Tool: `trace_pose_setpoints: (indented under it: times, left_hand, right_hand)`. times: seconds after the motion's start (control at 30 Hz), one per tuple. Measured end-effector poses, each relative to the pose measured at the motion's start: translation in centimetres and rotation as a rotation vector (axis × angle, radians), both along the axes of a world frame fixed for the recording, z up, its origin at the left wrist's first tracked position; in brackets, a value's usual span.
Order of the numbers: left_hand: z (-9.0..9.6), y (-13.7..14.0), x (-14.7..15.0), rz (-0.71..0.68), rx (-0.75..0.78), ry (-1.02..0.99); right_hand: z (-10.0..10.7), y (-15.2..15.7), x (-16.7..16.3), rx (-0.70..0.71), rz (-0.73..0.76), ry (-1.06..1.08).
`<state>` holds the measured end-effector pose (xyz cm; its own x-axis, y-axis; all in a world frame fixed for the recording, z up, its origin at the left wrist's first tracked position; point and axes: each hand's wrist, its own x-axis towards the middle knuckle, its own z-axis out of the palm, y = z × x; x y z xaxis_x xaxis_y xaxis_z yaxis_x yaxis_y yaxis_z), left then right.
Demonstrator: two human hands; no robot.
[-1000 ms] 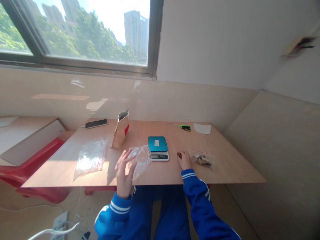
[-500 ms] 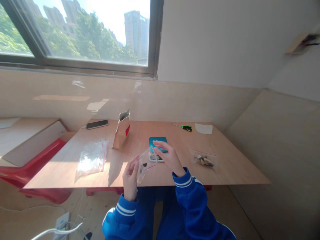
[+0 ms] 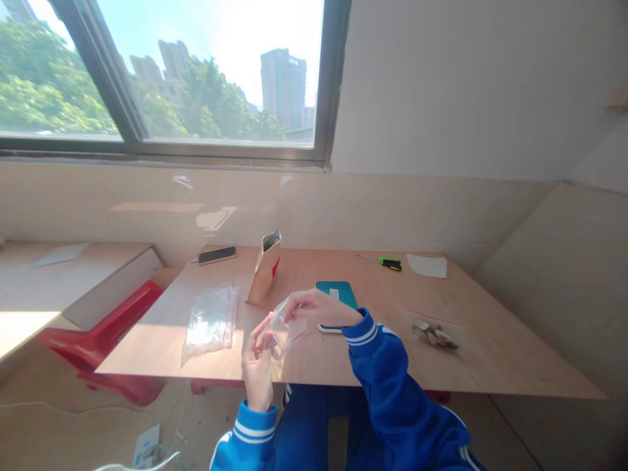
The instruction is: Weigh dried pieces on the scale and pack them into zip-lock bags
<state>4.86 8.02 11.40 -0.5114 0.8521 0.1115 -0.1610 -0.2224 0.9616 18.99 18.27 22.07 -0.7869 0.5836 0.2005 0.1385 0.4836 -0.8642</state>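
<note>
A small clear zip bag (image 3: 296,337) with a red seal line is held above the front of the table. My left hand (image 3: 258,363) pinches its left edge between thumb and fingers. My right hand (image 3: 314,306) is at the bag's upper edge, fingers bent down and closed on the plastic; the fingertips are partly lost behind the clear film. Under and behind my right hand lies a flat teal and white device (image 3: 346,292), partly covered by the hand and sleeve.
A brown paper pouch (image 3: 265,268) stands open at the back. Left are a stack of clear zip bags (image 3: 209,320) and a phone (image 3: 217,255). Right are screwdrivers (image 3: 390,263), white paper (image 3: 426,265) and a zip bag of brown pieces (image 3: 436,335). A red stool (image 3: 112,320) stands left.
My right hand has moved left from over the teal device to the bag's upper edge, its fingers closing. My left hand still holds the bag. The view has turned slightly left.
</note>
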Motion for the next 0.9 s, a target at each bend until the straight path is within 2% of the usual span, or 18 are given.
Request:
trace_pose_setpoints:
  times: [0.03,0.1,0.2,0.27,0.37,0.53,0.63,0.7,0.73,0.77,0.8,0.9]
  left_hand:
    - [0.0,0.0,-0.3,0.002,0.019,0.038]
    - [0.1,0.1,-0.5,-0.035,0.058,0.162]
    - [0.3,0.2,-0.2,-0.139,0.078,0.389]
    - [0.1,0.2,0.1,-0.169,0.058,0.484]
    - [-0.6,0.3,0.1,-0.153,0.032,0.466]
    - [-1.1,0.7,-1.0,-0.030,0.017,0.223]
    - [-0.9,1.1,-1.6,0.067,0.001,0.177]
    - [-1.0,1.6,-1.9,0.120,-0.025,0.181]
    - [-1.2,1.9,-2.0,0.136,-0.035,0.206]
    - [-1.6,2.2,-2.1,0.141,-0.040,0.256]
    - [-2.0,2.4,-2.3,0.132,-0.049,0.332]
    - [-3.2,2.8,-2.7,0.110,-0.139,0.636]
  right_hand:
    - [-0.9,-0.7,-0.4,0.018,0.023,-0.068]
    - [-3.3,-1.9,-1.4,0.093,-0.034,-0.156]
    - [-6.8,-3.1,-2.9,0.195,-0.125,-0.185]
    - [-8.4,-3.5,-3.6,0.205,-0.165,-0.170]
    - [-9.4,-4.0,-3.4,0.214,-0.237,-0.116]
    - [-8.6,-4.5,0.4,0.200,-0.285,-0.020]
    - [-8.4,-2.2,3.8,0.123,-0.441,0.130]
    - [-9.1,0.6,5.9,0.101,-0.649,0.216]
    - [-9.6,2.1,6.8,0.124,-0.788,0.187]
    - [-10.2,3.5,7.6,0.163,-0.925,0.131]
    - [-10.8,4.7,8.2,0.180,-0.992,0.091]
    - [-12.4,6.5,9.4,0.198,-1.052,-0.015]
